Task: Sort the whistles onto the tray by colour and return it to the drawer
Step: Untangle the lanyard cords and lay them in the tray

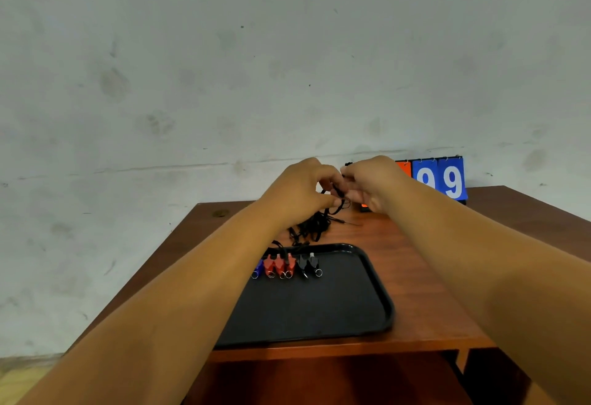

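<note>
Pinching a black lanyard cord between left hand and right hand, fingers closed narrowly on it above the tangled cords. Lying below on the black tray: blue whistle, red whistles, black whistles, grouped in a row on the wooden table.

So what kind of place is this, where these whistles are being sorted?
Probably a sports equipment or storage room, though that is a guess: a flip scoreboard stands against a scuffed bare wall, and coloured whistles are lined up on a black tray on a wooden desk.
</note>
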A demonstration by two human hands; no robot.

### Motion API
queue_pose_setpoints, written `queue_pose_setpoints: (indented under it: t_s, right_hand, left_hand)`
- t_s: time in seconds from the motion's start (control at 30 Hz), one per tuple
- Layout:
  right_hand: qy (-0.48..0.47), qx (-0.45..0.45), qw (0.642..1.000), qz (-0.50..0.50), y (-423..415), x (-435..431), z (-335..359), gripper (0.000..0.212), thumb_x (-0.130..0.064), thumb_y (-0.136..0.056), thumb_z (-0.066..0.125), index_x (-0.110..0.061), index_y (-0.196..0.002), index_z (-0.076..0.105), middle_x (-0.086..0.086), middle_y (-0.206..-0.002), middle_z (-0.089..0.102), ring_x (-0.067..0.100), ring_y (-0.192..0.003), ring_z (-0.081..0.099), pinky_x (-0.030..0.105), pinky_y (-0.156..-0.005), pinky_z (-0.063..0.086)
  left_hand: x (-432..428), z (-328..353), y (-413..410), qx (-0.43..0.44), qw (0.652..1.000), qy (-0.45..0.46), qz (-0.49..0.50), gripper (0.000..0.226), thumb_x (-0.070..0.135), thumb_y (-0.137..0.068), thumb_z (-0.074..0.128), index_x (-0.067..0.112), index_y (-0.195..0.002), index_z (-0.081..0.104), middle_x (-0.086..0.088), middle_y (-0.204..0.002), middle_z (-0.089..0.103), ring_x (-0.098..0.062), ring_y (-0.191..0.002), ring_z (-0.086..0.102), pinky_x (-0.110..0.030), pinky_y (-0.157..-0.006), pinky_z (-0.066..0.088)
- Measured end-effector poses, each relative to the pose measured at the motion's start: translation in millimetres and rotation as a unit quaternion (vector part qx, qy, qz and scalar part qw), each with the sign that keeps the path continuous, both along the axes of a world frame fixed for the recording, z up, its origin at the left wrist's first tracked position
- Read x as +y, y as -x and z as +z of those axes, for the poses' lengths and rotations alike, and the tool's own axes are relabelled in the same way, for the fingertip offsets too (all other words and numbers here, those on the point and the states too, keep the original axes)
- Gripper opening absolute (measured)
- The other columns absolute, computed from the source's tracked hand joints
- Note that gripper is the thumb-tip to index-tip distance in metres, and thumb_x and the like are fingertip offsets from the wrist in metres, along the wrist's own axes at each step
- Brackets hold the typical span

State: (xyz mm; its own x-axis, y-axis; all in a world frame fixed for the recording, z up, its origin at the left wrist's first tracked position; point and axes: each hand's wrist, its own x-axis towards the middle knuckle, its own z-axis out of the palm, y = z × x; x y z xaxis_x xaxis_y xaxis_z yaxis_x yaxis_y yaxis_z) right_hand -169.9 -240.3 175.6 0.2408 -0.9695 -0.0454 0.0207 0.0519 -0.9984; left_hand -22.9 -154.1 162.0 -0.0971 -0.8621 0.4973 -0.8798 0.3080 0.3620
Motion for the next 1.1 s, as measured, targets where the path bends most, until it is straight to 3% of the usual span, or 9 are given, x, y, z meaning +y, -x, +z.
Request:
queue_pose_setpoints:
  t_s: [0.13,0.2,0.3,0.47,0.67,0.87,1.03,1.1]
  right_hand:
    - [-0.01,-0.003,1.0,0.001,2.1,-6.6,-5.6,0.008,0.0,-0.108,0.058,-0.001,-0.105,0.065,0.018,-0.1,0.074,0.019,-0.057,0.078,0.026,-0.043,0.058]
    - [-0.02,-0.008,1.0,0.008,1.7,-11.4,-9.3,0.01,0.001,-0.108,0.056,-0.001,-0.102,0.065,0.022,-0.111,0.074,0.024,-0.077,0.081,0.031,-0.052,0.064]
    - [-0.042,-0.015,0.999,0.022,2.5,-13.7,-14.3,0.015,0.001,-0.109,0.053,0.005,-0.119,0.064,0.026,-0.122,0.073,0.031,-0.102,0.08,0.034,-0.066,0.068]
    - [-0.067,-0.03,0.997,0.04,7.9,-17.7,-23.4,0.021,0.003,-0.108,0.053,0.008,-0.125,0.065,0.023,-0.112,0.074,0.021,-0.071,0.078,0.025,-0.051,0.064]
    - [-0.102,-0.055,0.992,0.053,9.7,-22.4,-30.2,0.025,0.001,-0.106,0.06,0.009,-0.129,0.068,0.023,-0.12,0.078,0.025,-0.084,0.081,0.032,-0.079,0.067]
    - [-0.127,-0.105,0.982,0.091,16.3,-17.8,-31.9,0.024,0.003,-0.108,0.055,0.012,-0.13,0.059,0.029,-0.114,0.076,0.03,-0.074,0.082,0.035,-0.069,0.069]
    - [-0.173,-0.117,0.973,0.1,17.7,-10.2,-32.1,0.018,0.003,-0.108,0.056,0.014,-0.12,0.063,0.028,-0.094,0.08,0.034,-0.072,0.082,0.035,-0.067,0.068]
    - [-0.178,-0.11,0.972,0.109,16.6,-5.5,-32.2,0.018,0.004,-0.109,0.054,0.015,-0.118,0.065,0.027,-0.089,0.079,0.031,-0.069,0.081,0.032,-0.062,0.068]
  left_hand:
    - [-6.3,-0.1,-1.9,-0.006,1.0,0.012,0.004,0.018,0.029,-0.089,0.084,0.039,-0.103,0.079,0.013,-0.1,0.061,0.016,-0.085,0.052,-0.008,-0.069,0.035]
    - [-8.4,-0.4,-2.8,-0.011,1.0,0.016,0.011,0.018,0.031,-0.089,0.084,0.039,-0.104,0.078,0.013,-0.102,0.061,0.014,-0.084,0.053,-0.011,-0.069,0.034]
    - [-10.0,1.1,-4.8,-0.042,0.999,0.013,0.004,0.019,0.033,-0.089,0.084,0.043,-0.103,0.077,0.012,-0.105,0.061,0.015,-0.085,0.052,-0.012,-0.071,0.035]
    - [-13.0,-0.2,-4.8,-0.047,0.999,0.003,0.007,0.019,0.037,-0.088,0.084,0.044,-0.104,0.077,0.012,-0.106,0.06,0.008,-0.085,0.052,-0.015,-0.073,0.037]
    - [-17.0,-3.2,-2.3,-0.048,0.999,-0.011,0.008,0.015,0.037,-0.09,0.084,0.043,-0.103,0.08,0.01,-0.109,0.059,0.0,-0.087,0.053,-0.017,-0.072,0.038]
    - [-19.5,-3.0,-2.3,-0.034,0.999,-0.003,0.016,0.006,0.033,-0.095,0.077,0.038,-0.099,0.076,0.014,-0.107,0.06,0.002,-0.086,0.054,-0.016,-0.074,0.037]
    - [-15.7,-6.6,-5.1,-0.042,0.998,-0.036,-0.024,0.019,0.036,-0.092,0.081,0.04,-0.109,0.075,0.017,-0.114,0.061,0.015,-0.091,0.053,-0.008,-0.075,0.035]
    - [-16.7,-8.8,-4.9,-0.042,0.998,-0.034,-0.024,0.016,0.034,-0.091,0.082,0.041,-0.104,0.079,0.015,-0.113,0.061,0.008,-0.098,0.055,-0.013,-0.079,0.036]
